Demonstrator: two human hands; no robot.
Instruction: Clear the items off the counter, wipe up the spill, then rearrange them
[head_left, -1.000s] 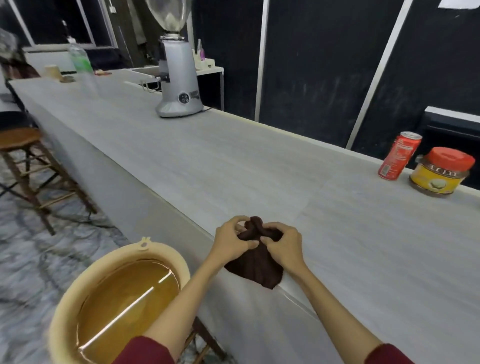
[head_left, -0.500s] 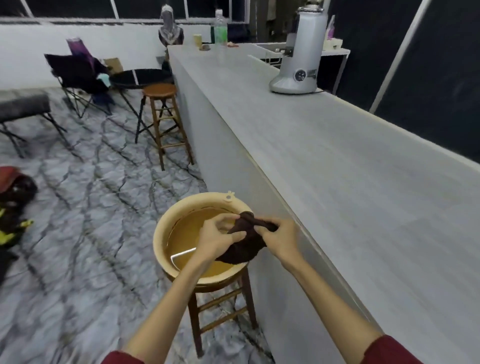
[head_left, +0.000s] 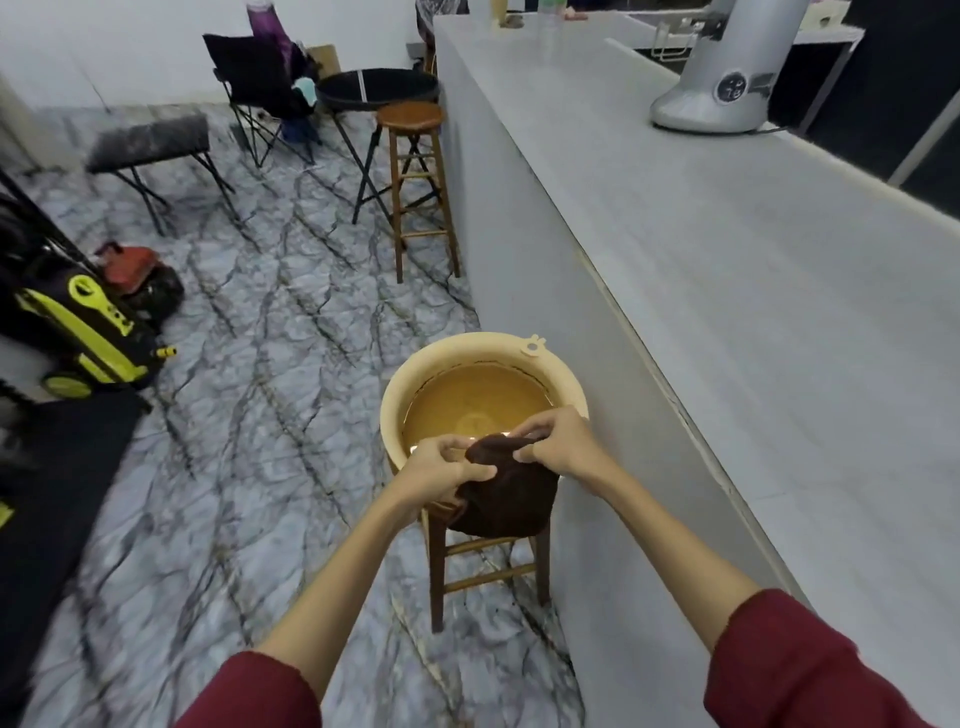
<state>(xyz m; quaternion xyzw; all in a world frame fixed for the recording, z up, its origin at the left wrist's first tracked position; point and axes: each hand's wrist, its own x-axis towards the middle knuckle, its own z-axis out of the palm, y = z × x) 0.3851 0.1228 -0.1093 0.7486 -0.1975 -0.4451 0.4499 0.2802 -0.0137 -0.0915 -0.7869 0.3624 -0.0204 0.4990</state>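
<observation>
Near surface (head_left: 753, 291) bare; both hands, left (head_left: 444, 470) and right (head_left: 563, 441), grip brown cloth (head_left: 504, 493) over basin (head_left: 395, 415); rearranging likely pending.

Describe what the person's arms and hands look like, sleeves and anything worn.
Both arms wear dark red long sleeves, pushed up so the forearms are bare. The left hand and right hand are bare: no gloves, and no rings, watch or bracelets can be seen. The sleeve fabric looks plain, without markings.

The counter (head_left: 753, 291) lies broad and bare on the right; only a grinder (head_left: 719, 88) stands far along it, with some small items, perhaps bottles, beyond. The basin (head_left: 395, 415) on its stool (head_left: 441, 561) crowds the counter's front.
</observation>
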